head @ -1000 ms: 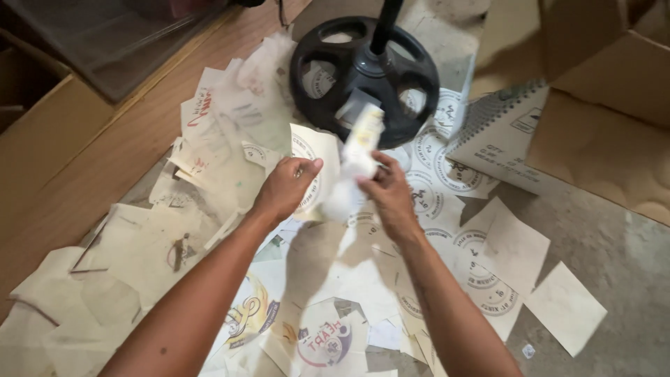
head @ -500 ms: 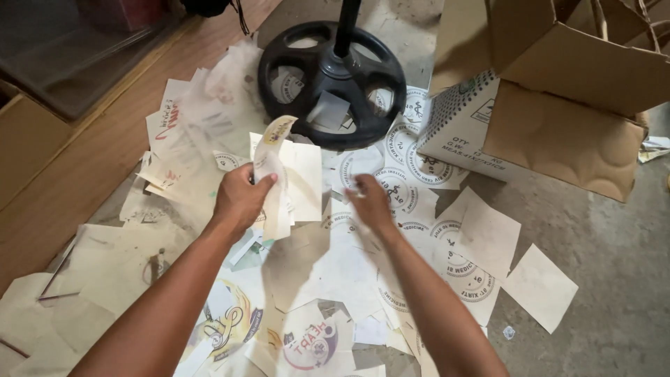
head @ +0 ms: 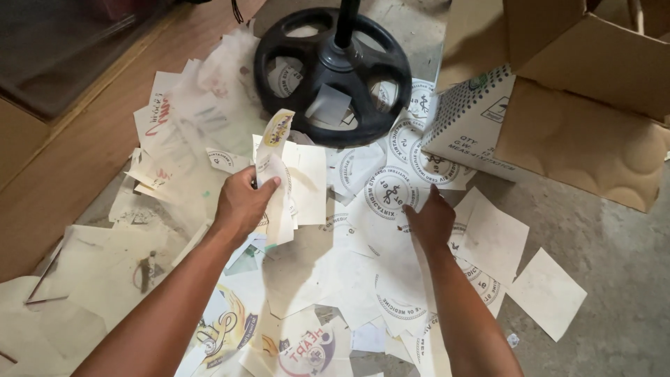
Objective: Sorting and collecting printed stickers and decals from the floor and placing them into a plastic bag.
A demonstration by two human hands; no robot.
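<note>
My left hand (head: 242, 206) grips a small bundle of white paper sheets (head: 273, 174), held upright, with a printed yellow emblem at the top. My right hand (head: 430, 220) lies flat on the loose paper squares (head: 380, 195) spread over the floor, fingers resting on a sheet with a round dark stamp. Many more printed sheets lie scattered under and around both arms.
A black round fan base (head: 333, 73) with a pole stands just beyond the papers. Cardboard boxes (head: 579, 139) sit at the right, one white with dots (head: 469, 122). A wooden floor panel (head: 77, 160) runs along the left; bare concrete (head: 614, 265) lies at the right.
The bundle passed from my right hand into my left. My right hand dropped down flat onto the sheets on the floor.
</note>
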